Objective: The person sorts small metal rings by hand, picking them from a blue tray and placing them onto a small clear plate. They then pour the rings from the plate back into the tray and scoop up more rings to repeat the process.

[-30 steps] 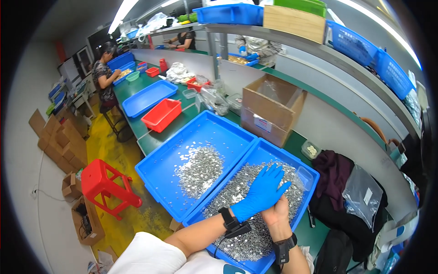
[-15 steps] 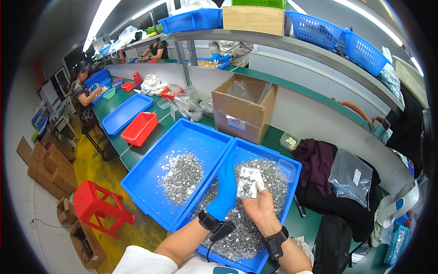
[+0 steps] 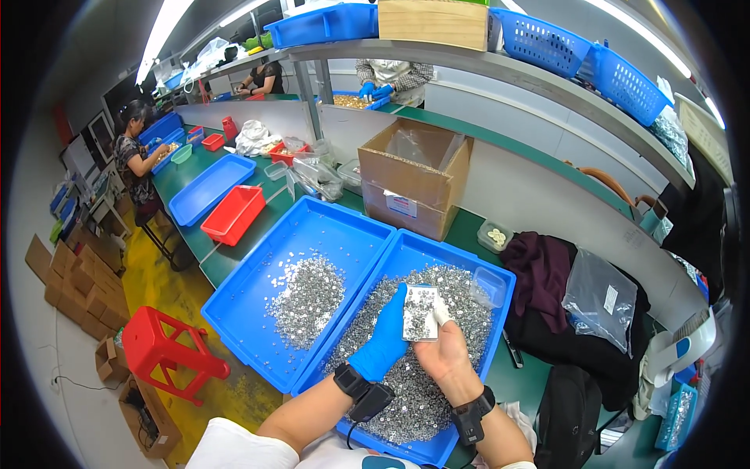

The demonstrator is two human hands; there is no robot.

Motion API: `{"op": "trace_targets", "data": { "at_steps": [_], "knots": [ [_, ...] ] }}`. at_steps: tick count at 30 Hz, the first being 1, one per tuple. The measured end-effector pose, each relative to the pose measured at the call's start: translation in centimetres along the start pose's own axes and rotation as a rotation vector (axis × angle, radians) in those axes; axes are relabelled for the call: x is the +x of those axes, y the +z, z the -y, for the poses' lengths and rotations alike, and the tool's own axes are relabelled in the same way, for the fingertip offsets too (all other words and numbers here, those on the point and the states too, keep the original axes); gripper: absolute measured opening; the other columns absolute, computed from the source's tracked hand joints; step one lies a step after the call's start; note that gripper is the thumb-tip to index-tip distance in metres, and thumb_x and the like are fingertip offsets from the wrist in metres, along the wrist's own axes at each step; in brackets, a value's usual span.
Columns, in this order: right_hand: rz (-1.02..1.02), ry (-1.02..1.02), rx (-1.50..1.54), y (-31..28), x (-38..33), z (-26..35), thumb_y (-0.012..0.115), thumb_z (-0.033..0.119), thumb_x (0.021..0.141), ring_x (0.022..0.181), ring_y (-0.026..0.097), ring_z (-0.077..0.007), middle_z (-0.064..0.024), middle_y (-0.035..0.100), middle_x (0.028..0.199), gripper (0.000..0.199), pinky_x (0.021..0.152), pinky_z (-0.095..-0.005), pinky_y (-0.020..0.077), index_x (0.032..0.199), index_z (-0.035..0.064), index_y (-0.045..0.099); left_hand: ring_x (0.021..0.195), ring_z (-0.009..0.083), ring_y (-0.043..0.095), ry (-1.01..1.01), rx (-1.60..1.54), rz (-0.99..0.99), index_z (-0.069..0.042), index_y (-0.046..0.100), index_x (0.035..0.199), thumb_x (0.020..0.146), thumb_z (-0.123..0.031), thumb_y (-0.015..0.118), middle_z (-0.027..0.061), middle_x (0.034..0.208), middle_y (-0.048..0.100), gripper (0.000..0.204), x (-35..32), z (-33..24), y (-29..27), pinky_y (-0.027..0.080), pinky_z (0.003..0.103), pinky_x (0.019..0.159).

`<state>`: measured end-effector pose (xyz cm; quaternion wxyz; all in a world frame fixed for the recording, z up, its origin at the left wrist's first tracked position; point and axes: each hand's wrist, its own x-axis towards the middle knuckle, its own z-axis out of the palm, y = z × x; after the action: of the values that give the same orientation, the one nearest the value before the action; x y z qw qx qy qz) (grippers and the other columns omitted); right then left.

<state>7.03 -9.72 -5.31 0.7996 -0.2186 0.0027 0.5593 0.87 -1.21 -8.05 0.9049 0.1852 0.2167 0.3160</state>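
A small flat white tray point(image 3: 420, 311) with small silvery metal pieces scattered on it is held over the right blue tray point(image 3: 414, 241). My right hand point(image 3: 448, 353), bare with white covers on the fingertips, grips its lower right side. In a blue glove, my left hand point(image 3: 383, 341) closes against its left edge; some fingers are hidden. Beneath both hands, the right blue tray holds a wide layer of small metal pieces point(image 3: 394, 410). Beside it, the left blue tray point(image 3: 242, 301) bears a smaller heap of such pieces point(image 3: 308, 301).
A clear plastic box point(image 3: 489, 287) sits at the right tray's far corner. Behind stands an open cardboard box point(image 3: 410, 187). Dark clothing point(image 3: 539, 277) and a black bag point(image 3: 569, 414) lie to the right. A red bin point(image 3: 234, 216) and red stool point(image 3: 160, 348) are left; co-workers sit farther off.
My left hand has gone from stretched-out fingers reaching past the small white tray to fingers drawn in at its left edge. The view has shifted slightly.
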Motion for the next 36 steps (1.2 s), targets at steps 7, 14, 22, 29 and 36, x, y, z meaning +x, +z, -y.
{"op": "trace_targets", "data": {
  "at_steps": [7, 14, 22, 29, 36],
  "knots": [
    [0.044, 0.002, -0.158, 0.9, -0.3, 0.8, 0.042, 0.023, 0.099, 0.111, 0.055, -0.0219, -0.0108, 0.056, 0.124, 0.035, 0.097, -0.0371, 0.0438, 0.126, 0.0021, 0.048, 0.104, 0.0262, 0.062, -0.026, -0.060, 0.025, 0.000, 0.051, 0.126, 0.100, -0.036, 0.039, 0.0148, 0.118, 0.061, 0.046, -0.9, -1.2, 0.6, 0.051, 0.039, 0.091],
    [-0.074, -0.128, -0.370, 1.7, -1.0, 2.1, 0.043, 0.025, 0.099, 0.109, 0.054, -0.0182, -0.0101, 0.056, 0.122, 0.035, 0.098, -0.0377, 0.0397, 0.126, 0.0043, 0.051, 0.103, 0.0258, 0.061, -0.083, -0.132, 0.122, -0.002, 0.051, 0.125, 0.101, -0.036, 0.037, 0.0138, 0.117, 0.061, 0.044, -0.9, -3.8, 1.1, 0.051, 0.041, 0.090],
    [0.459, -0.770, -1.928, 2.8, -2.0, 6.0, 0.042, 0.040, 0.096, 0.128, 0.041, -0.0333, -0.0130, 0.049, 0.134, 0.052, 0.110, -0.0516, 0.0225, 0.134, 0.0046, 0.045, 0.110, 0.0282, 0.058, -0.220, -0.160, 0.168, -0.003, 0.047, 0.130, 0.101, -0.038, 0.034, 0.0141, 0.123, 0.057, 0.047, -2.2, -3.5, 1.4, 0.048, 0.044, 0.094],
    [0.726, -0.694, -2.190, 3.8, -2.1, 6.2, 0.036, 0.060, 0.090, 0.138, 0.029, -0.0356, -0.0155, 0.040, 0.143, 0.074, 0.112, -0.0551, 0.0142, 0.137, 0.0035, 0.042, 0.116, 0.0255, 0.054, -0.280, -0.235, 0.258, -0.005, 0.047, 0.131, 0.101, -0.035, 0.036, 0.0121, 0.127, 0.055, 0.043, -4.3, -4.9, 2.8, 0.045, 0.041, 0.100],
    [0.757, -0.668, -2.381, 5.5, -2.6, 5.9, 0.054, 0.057, 0.081, 0.136, 0.032, -0.0323, -0.0149, 0.042, 0.141, 0.080, 0.111, -0.0547, 0.0197, 0.137, 0.0011, 0.041, 0.121, 0.0288, 0.050, -0.323, -0.213, 0.072, -0.006, 0.040, 0.138, 0.102, -0.034, 0.032, 0.0142, 0.135, 0.048, 0.046, -5.2, -4.7, 3.6, 0.040, 0.046, 0.103]
  ]
}}
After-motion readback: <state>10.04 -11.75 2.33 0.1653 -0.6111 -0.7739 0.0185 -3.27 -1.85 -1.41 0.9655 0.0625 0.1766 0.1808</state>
